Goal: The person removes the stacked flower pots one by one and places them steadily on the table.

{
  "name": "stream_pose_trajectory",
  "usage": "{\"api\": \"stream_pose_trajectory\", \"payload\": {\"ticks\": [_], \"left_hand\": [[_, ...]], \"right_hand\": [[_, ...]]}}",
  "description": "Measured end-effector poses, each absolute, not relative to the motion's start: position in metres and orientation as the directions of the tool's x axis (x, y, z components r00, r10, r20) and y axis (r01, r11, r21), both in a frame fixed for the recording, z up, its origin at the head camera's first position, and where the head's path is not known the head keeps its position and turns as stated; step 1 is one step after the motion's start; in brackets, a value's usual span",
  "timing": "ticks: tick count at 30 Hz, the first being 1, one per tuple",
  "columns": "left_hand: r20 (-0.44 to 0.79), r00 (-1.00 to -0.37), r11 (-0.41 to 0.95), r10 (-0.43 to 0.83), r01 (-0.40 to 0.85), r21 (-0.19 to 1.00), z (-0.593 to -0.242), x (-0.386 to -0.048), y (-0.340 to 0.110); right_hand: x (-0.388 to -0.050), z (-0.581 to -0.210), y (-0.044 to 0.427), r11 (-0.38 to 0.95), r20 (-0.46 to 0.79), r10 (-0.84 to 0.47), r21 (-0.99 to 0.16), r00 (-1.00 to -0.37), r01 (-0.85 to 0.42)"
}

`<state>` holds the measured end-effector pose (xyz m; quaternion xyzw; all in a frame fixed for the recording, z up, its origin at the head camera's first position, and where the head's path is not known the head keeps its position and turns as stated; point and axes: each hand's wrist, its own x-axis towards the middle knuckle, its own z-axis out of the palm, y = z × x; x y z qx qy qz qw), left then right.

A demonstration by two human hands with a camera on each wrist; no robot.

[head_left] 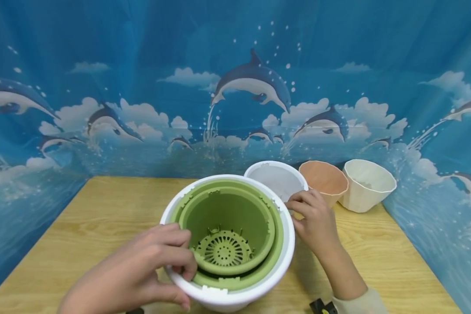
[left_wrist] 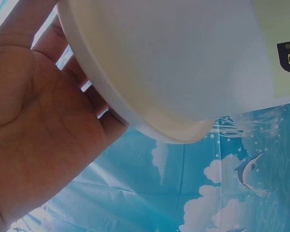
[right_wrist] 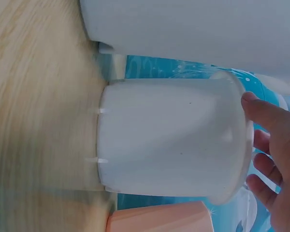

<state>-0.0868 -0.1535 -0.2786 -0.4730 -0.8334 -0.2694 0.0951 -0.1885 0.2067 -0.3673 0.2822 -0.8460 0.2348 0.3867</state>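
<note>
A large white flower pot (head_left: pixel 255 293), with two green pots nested inside it, is in the middle front of the head view. The inner green pot (head_left: pixel 235 209) has a slotted bottom; the outer green pot (head_left: pixel 220 283) shows as a ring around it. My left hand (head_left: pixel 153 257) grips the white rim at the left, fingers hooked over it and thumb outside below. Behind stands a smaller white pot (right_wrist: pixel 169 137), upright on the table. My right hand (right_wrist: pixel 285 154) pinches its rim, thumb outside; the other fingertips are partly hidden behind the rim.
An orange pot (head_left: pixel 323 174) and a cream faceted pot (head_left: pixel 363 198) stand in a row at the back right of the wooden table (head_left: pixel 106 213). A blue dolphin-print curtain (head_left: pixel 161 43) encloses the back and sides. A label (left_wrist: pixel 285 63) is on the large pot's side.
</note>
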Motion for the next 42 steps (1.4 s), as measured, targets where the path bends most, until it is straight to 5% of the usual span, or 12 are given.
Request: {"api": "stream_pose_trajectory", "payload": {"ticks": [8,20,42], "left_hand": [[0.412,-0.533,0.410,0.739,0.841,0.353,-0.277,-0.086,-0.152],[0.445,-0.522,0.416,0.728,0.852,0.318,-0.280,-0.086,-0.149],[0.484,-0.510,0.415,0.711,0.860,0.297,-0.284,-0.094,-0.138]], "right_hand": [[-0.190,-0.368,0.206,0.721,0.779,-0.318,-0.171,-0.541,-0.671],[-0.190,-0.372,0.205,0.793,0.607,-0.377,-0.178,-0.700,-0.582],[-0.190,-0.373,0.211,0.778,0.592,-0.394,-0.194,-0.703,-0.598]]}}
